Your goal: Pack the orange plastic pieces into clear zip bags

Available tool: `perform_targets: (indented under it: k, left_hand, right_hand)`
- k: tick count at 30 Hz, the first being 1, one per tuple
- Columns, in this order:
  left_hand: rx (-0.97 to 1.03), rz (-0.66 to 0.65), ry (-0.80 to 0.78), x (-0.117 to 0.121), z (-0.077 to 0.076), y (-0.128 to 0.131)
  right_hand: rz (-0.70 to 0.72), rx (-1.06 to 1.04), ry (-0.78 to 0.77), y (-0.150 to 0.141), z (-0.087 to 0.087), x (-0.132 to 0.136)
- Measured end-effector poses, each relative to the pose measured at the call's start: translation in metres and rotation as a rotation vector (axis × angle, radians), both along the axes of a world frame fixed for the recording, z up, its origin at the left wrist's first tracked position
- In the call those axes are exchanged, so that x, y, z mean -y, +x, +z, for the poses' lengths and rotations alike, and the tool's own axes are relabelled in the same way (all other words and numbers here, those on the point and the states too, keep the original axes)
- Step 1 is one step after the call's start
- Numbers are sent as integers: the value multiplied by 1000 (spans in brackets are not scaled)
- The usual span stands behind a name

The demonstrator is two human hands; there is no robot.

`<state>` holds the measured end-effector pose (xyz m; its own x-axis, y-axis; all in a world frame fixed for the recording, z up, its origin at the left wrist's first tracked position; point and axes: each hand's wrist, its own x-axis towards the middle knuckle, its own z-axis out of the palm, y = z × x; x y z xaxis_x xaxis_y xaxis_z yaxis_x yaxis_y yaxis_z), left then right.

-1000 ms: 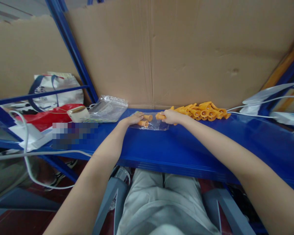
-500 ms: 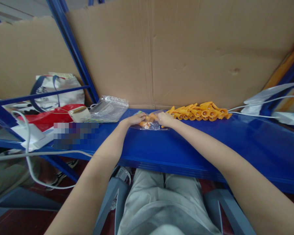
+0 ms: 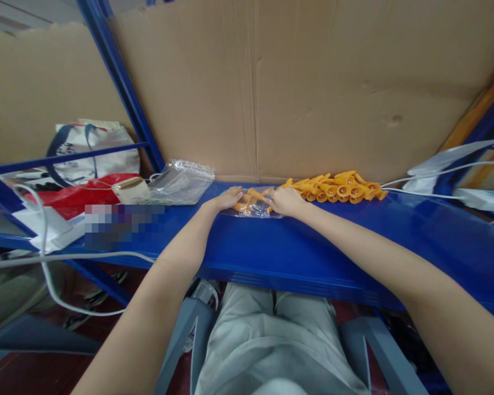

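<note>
A clear plastic bag [image 3: 253,212] lies on the blue table, with several orange plastic pieces [image 3: 255,195] inside. My left hand [image 3: 229,198] grips the bag's left end, fingers over the film and the pieces under it. At the bag's right end my right hand [image 3: 287,201] is closed, its fingers curled at the edge of the film; an orange piece shows right beside the fingertips. Just right of that hand, a stacked pile of orange flared plastic pieces [image 3: 342,189] lies against the cardboard, their round open ends facing me.
Further left lie a stack of clear bags [image 3: 181,184], a roll of tape [image 3: 130,190], a red bag [image 3: 76,189] and a white cloth bag [image 3: 94,153]. A cardboard sheet [image 3: 313,88] stands behind the blue table [image 3: 280,247]. White cables run along both sides.
My right hand brought an orange piece into the bag from the right, then drew back slightly to the right. More orange shows inside the bag. My left hand has stayed on its left end.
</note>
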<state>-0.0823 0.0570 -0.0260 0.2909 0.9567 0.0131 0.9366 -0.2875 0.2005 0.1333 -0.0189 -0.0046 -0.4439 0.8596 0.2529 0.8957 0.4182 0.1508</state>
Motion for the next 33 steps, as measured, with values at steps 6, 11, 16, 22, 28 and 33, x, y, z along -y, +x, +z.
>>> perform_targets:
  k: [6, 11, 16, 22, 28, 33]
  left_hand:
    - [21, -14, 35, -7, -6, -5]
    - [74, 20, 61, -9, -10, -6]
    - [75, -60, 100, -12, -12, -8]
    - [21, -65, 85, -10, -8, -6]
    - [-11, -90, 112, -7, -5, -6]
    - [-22, -75, 104, -15, -9, -8]
  right_hand:
    - [-25, -386, -182, 2, -5, -14]
    - [5, -677, -382, -1, -11, -26]
    - [-4, -755, -417, 1, -16, -29]
    - [-47, -655, -459, 3, -15, -32]
    - [-33, -511, -422, 1, -12, -33]
    - [-7, -629, -383, 6, -4, -45]
